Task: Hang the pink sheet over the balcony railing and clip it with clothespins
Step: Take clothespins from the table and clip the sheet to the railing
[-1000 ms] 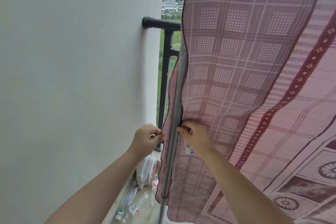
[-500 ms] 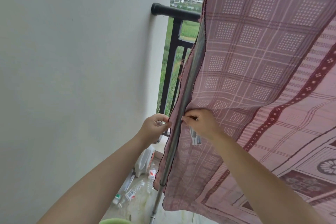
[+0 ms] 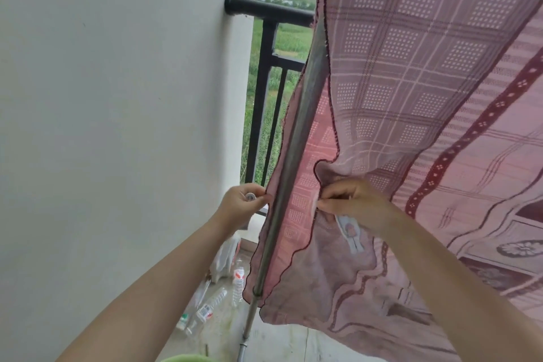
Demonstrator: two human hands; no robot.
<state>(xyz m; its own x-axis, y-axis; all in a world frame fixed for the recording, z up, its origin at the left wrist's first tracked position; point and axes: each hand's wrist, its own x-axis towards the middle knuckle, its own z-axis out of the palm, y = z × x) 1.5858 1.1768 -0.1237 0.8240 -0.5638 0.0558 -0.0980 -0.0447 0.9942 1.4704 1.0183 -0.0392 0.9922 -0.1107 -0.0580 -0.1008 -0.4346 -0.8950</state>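
The pink patterned sheet (image 3: 411, 82) hangs across the right half of the view, draped around a slanted grey metal pole (image 3: 296, 132). My left hand (image 3: 244, 203) pinches the sheet's far edge left of the pole and holds a small white round thing against it. Right of the pole, my right hand (image 3: 352, 200) pinches the near edge of the sheet, its fingers curled on the cloth. A pale clothespin (image 3: 351, 233) hangs on the sheet just below that hand. The black balcony railing (image 3: 270, 12) runs behind the sheet's left edge.
A white wall (image 3: 117, 97) fills the left side. Several plastic bottles (image 3: 211, 306) and a white jug (image 3: 226, 256) lie on the floor below the railing. The pole's foot (image 3: 244, 344) meets the concrete floor. Fields and buildings lie beyond the railing.
The near edge of the sheet has been pulled right, away from the pole, opening a gap that shows the back layer. Both hands stay near the pole. The view dropped and shifted.
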